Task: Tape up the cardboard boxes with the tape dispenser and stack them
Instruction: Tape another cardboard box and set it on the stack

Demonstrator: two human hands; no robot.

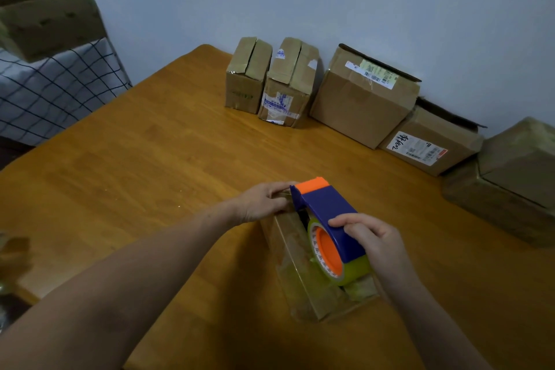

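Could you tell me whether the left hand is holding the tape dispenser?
No, the right hand grips the tape dispenser, while the left hand holds the far end of the box.

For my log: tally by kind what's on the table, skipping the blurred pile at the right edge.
Cardboard boxes: 5 (box being taped; along the wall: plain small box, small labelled box, large box, low box with handwritten label)
Tape dispenser: 1
Total: 6

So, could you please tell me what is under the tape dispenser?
A cardboard box on the table, its far end held by the left hand. The dispenser and the right hand gripping it hide its top seam.
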